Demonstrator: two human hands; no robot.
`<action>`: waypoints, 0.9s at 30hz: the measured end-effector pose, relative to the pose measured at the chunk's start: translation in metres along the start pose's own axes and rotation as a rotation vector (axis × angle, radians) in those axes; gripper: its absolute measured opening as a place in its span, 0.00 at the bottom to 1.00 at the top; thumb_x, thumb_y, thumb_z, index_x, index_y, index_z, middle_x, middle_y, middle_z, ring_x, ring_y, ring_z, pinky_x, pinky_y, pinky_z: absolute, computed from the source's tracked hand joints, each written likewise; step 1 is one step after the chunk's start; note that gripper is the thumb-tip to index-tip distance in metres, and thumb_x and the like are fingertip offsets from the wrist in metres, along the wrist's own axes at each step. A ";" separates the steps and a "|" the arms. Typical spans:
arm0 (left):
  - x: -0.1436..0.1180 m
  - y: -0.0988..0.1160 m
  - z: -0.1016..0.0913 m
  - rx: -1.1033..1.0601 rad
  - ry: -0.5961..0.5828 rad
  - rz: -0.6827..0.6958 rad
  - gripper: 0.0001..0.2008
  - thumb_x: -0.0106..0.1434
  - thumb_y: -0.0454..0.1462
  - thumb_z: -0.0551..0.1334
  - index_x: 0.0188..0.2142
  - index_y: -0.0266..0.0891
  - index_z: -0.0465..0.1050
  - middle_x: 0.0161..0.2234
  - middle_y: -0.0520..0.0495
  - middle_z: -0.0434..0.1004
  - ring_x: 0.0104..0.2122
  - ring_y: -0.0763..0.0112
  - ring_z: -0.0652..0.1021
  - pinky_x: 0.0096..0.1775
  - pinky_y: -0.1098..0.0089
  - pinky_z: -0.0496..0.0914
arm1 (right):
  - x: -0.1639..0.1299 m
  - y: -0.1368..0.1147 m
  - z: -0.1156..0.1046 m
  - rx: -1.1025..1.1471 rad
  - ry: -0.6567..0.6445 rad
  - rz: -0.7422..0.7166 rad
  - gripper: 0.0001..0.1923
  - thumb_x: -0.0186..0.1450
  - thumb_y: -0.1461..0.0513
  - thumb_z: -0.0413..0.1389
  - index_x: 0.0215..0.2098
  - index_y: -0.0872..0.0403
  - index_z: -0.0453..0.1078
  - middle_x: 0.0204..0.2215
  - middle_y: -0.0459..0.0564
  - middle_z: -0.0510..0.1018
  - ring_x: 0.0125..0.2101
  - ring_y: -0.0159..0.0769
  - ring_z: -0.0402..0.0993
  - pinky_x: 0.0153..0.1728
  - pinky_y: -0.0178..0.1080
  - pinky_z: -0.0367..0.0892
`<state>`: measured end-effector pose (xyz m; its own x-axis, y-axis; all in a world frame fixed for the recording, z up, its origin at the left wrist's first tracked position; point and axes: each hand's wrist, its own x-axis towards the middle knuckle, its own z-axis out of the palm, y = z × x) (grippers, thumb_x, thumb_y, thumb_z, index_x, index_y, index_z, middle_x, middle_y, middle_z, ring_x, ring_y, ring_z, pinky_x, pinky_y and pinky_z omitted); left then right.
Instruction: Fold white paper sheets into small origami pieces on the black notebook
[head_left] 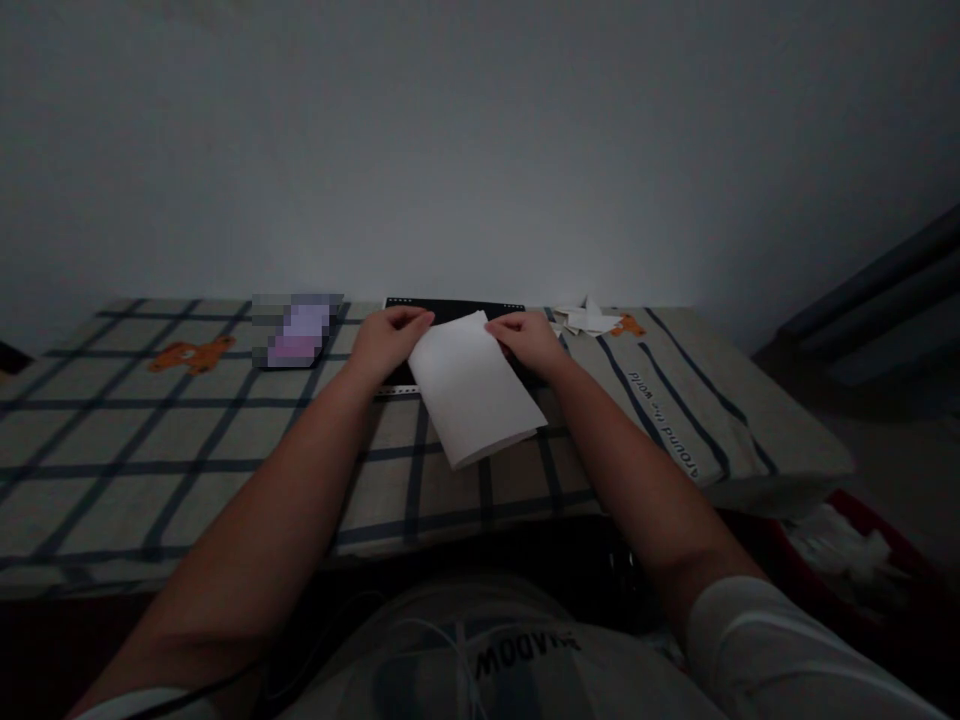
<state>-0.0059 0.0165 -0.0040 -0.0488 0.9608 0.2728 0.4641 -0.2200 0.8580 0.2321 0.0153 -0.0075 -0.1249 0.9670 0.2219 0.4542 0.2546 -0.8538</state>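
Note:
A sheet of white paper (480, 395), which looks folded over, is held up above the table at a tilt. My left hand (384, 345) pinches its upper left corner between thumb and fingers. At the upper right edge, my right hand (529, 342) grips the paper in the same way. Beneath the paper and both hands lies a flat black object (454, 306) with rows of white marks along its edges; its middle is hidden. Several folded white paper pieces (589, 316) sit to the right, beyond my right hand.
A checked tablecloth (225, 440) with orange bear prints covers the table. A blurred purple-pink phone-like object (300, 332) lies left of my left hand. The grey wall (480, 150) stands right behind the table. Below the right corner, a red container (847, 550) holds crumpled white material.

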 end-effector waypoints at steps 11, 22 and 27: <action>0.007 0.003 0.000 -0.673 -0.134 -0.509 0.03 0.63 0.33 0.68 0.32 0.36 0.79 0.32 0.44 0.82 0.30 0.74 0.80 0.32 0.77 0.76 | 0.007 0.007 -0.004 0.070 0.227 0.024 0.12 0.65 0.58 0.59 0.37 0.57 0.83 0.28 0.51 0.82 0.27 0.34 0.73 0.31 0.37 0.68; 0.003 -0.001 0.003 -0.574 0.038 -0.355 0.08 0.55 0.31 0.73 0.25 0.36 0.75 0.26 0.49 0.79 0.28 0.75 0.77 0.33 0.75 0.74 | 0.009 0.008 -0.004 0.032 0.197 0.074 0.11 0.65 0.59 0.59 0.36 0.56 0.83 0.30 0.53 0.83 0.29 0.37 0.75 0.34 0.40 0.69; 0.003 -0.004 0.004 -0.611 -0.051 -0.265 0.08 0.58 0.40 0.71 0.34 0.38 0.78 0.35 0.45 0.83 0.36 0.69 0.81 0.40 0.69 0.77 | 0.010 0.013 -0.004 0.041 0.231 0.069 0.11 0.64 0.58 0.59 0.36 0.55 0.83 0.30 0.52 0.84 0.31 0.38 0.76 0.35 0.40 0.69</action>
<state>-0.0043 0.0213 -0.0080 -0.0438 0.9990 0.0107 -0.1427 -0.0169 0.9896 0.2398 0.0287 -0.0143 0.1118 0.9590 0.2603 0.4177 0.1924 -0.8880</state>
